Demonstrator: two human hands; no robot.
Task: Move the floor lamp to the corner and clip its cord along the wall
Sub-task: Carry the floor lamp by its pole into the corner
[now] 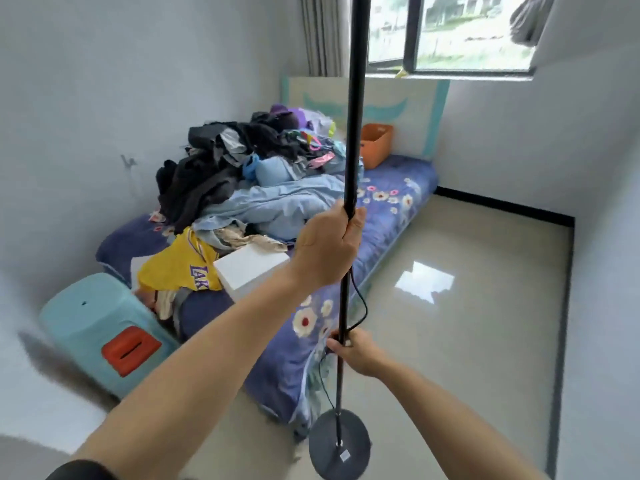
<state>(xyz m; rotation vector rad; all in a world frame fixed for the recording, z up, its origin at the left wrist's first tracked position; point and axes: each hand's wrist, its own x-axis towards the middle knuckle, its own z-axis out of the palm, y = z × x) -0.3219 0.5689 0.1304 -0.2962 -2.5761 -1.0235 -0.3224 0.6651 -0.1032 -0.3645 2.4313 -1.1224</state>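
The left hand [329, 244] is closed around the floor lamp [353, 133] pole high up, and the right hand [356, 351] grips the pole and cord [362, 306] lower. The round base [339, 445] is just beside the mattress [388, 216] edge. To the right, bare floor [467, 306] reaches the dark skirting.

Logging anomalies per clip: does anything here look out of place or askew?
Yes. Clothes lie heaped untidily on the bed, and the lamp's cord hangs loose beside the pole.
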